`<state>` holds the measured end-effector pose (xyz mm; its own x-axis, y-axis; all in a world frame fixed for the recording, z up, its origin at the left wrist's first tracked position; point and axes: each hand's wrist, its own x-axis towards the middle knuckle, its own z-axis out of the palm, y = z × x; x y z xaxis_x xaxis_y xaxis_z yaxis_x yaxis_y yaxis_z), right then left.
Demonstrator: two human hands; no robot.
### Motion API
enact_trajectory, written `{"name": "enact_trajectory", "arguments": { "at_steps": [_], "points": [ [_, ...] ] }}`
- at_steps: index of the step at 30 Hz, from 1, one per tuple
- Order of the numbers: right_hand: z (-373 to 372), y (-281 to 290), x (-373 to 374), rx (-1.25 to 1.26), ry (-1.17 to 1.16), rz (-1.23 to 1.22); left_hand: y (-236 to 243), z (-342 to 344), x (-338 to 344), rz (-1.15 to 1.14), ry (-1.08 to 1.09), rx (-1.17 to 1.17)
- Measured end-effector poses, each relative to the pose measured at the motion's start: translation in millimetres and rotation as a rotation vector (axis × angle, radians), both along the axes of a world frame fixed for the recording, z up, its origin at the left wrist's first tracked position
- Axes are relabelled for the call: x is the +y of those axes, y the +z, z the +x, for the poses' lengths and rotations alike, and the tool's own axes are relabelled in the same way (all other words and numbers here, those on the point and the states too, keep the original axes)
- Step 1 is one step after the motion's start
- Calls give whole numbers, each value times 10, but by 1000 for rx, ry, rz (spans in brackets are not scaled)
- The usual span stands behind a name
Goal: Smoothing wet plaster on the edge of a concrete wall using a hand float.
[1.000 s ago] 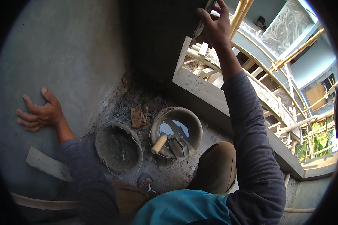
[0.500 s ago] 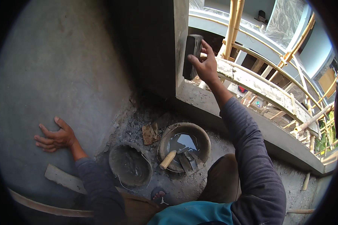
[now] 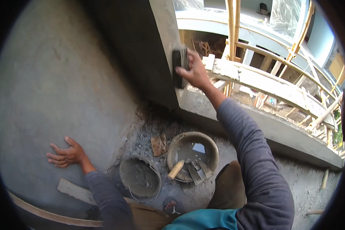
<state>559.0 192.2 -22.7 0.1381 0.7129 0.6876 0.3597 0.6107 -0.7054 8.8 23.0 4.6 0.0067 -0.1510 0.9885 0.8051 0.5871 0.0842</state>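
My right hand [image 3: 197, 72] grips a dark rectangular plastering float [image 3: 178, 69], thumb on the near side and fingers on the far side. The float lies against the narrow edge of the grey plastered pillar [image 3: 165, 32] beside the opening; full contact is hard to make out. My left hand [image 3: 69, 154] rests with fingers spread on the smooth grey wall [image 3: 57, 88] at left. Between my arms stand a bucket [image 3: 141, 177] of wet grey mortar and a round basin [image 3: 214, 151] of murky water. A trowel [image 3: 176, 170] with a wooden handle lies across the basin's near rim.
A low plastered sill [image 3: 295, 143] runs along the right, with bamboo scaffolding [image 3: 231, 28] and planks beyond it. Crumbled mortar and a brown scrap [image 3: 159, 145] lie in the floor corner. A board [image 3: 76, 190] sits beneath my left forearm.
My right hand has brought the float left and slightly down, closer onto the pillar's edge. My left hand stays spread on the wall. The whole view has shifted a little.
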Motion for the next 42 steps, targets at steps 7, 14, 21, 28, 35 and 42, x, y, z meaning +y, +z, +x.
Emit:
{"name": "enact_trajectory", "arguments": {
  "at_steps": [7,14,21,28,35,42],
  "points": [
    [-13,741,-318,16,-54,-80,43,-162,-280,24,0,30],
    [23,1722,-559,85,213,33,-65,-163,-301,-6,14,20],
    [-297,335,-1523,-861,643,-265,181,-547,-43,-2,-1,28],
    [-930,-672,-2136,-1679,619,-684,24,-532,-48,-6,-57,-3],
    [-804,-1075,-2143,-1658,517,-1176,-126,-320,-123,8,-26,-8],
    [-76,-325,-1907,-692,830,-920,-18,-341,-179,-3,51,10]
  ]
}}
